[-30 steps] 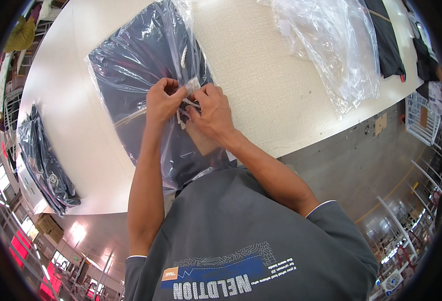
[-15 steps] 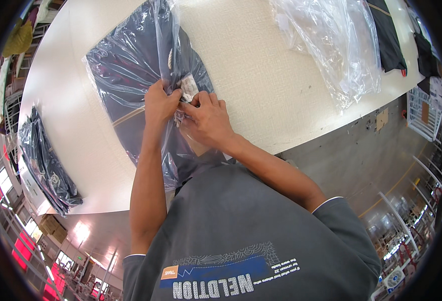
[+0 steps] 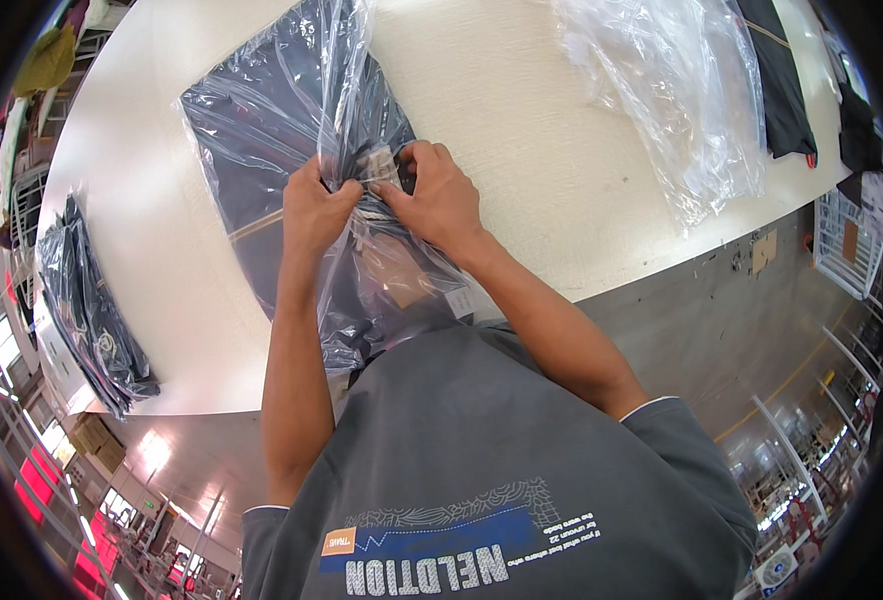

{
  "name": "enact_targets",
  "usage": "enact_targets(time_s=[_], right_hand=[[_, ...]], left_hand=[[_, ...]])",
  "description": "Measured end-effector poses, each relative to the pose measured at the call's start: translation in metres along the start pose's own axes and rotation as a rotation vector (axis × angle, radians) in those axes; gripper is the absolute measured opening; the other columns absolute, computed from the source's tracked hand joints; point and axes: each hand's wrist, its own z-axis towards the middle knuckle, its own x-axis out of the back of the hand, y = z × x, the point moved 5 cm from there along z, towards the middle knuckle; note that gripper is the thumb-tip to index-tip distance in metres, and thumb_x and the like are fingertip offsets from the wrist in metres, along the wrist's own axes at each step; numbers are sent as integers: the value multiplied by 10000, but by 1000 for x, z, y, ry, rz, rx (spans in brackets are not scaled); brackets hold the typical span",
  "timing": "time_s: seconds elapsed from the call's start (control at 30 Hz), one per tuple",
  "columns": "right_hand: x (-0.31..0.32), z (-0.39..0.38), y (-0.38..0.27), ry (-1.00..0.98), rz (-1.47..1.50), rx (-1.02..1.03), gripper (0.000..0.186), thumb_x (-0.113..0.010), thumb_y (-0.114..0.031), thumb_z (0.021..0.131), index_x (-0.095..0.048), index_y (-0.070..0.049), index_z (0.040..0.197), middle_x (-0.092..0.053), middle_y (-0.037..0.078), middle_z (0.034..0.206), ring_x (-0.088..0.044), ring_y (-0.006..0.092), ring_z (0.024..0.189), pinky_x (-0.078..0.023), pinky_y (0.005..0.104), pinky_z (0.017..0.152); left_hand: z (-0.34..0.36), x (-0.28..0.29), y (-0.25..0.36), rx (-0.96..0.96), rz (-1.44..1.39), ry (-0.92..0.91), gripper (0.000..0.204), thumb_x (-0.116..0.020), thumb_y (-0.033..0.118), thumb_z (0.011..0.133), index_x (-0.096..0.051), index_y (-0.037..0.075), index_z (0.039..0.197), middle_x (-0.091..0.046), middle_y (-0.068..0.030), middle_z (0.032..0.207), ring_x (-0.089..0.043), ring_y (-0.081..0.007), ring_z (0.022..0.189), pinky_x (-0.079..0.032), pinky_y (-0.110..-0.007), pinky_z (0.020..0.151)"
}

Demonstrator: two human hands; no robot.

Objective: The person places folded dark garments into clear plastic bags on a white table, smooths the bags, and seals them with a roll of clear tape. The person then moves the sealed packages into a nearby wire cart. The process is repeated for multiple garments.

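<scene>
A dark navy garment [image 3: 251, 130] lies on the table inside a clear plastic bag [image 3: 336, 75]. Over the garment's middle, the film is bunched into a ridge of folds. My left hand [image 3: 313, 210] is closed on those folds, thumb pointing inward. Facing it, my right hand [image 3: 439, 200] pinches the film with bent fingers and thumb beside a small pale tag [image 3: 377, 166]. Below the hands, a brown card [image 3: 397, 275] shows through the film, and a white label [image 3: 459, 302] is near my shirt. The exact pinch points are partly hidden by my fingers.
A pale table [image 3: 521, 190] spreads under the work, its near edge curving past my body. At the right lie loose clear plastic bags [image 3: 671, 100] and a folded dark garment [image 3: 776, 80]. Bagged dark garments [image 3: 96, 310] are stacked at the left edge. A white rack [image 3: 846, 245] stands off right.
My right hand has shifted slightly right, its fingers opening outward and its thumb reaching left. The film over the brown card and white label is more exposed. My left hand has barely moved.
</scene>
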Motion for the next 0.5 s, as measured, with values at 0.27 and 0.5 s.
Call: enact_targets(time_s=[0.27,0.5], right_hand=[[-22,31,1,-279,56,-161,496,-825,-425,714,-691,-76,1041,-737,149,1020,-713,348,955,-556,467,807],[-19,35,-1,-166,172,-140,277,-753,-290,724,-699,-60,868,-733,126,835,-710,320,803,-548,417,730]], left_hand=[[-2,2,-6,-49,-172,-103,299,-675,88,818,-685,-41,1088,-719,-54,929,-632,-105,822,-521,-293,769],[-11,-6,17,-11,5,130,251,-738,125,815,-663,-22,1003,-719,-137,888,-669,-205,773,-526,-349,747]])
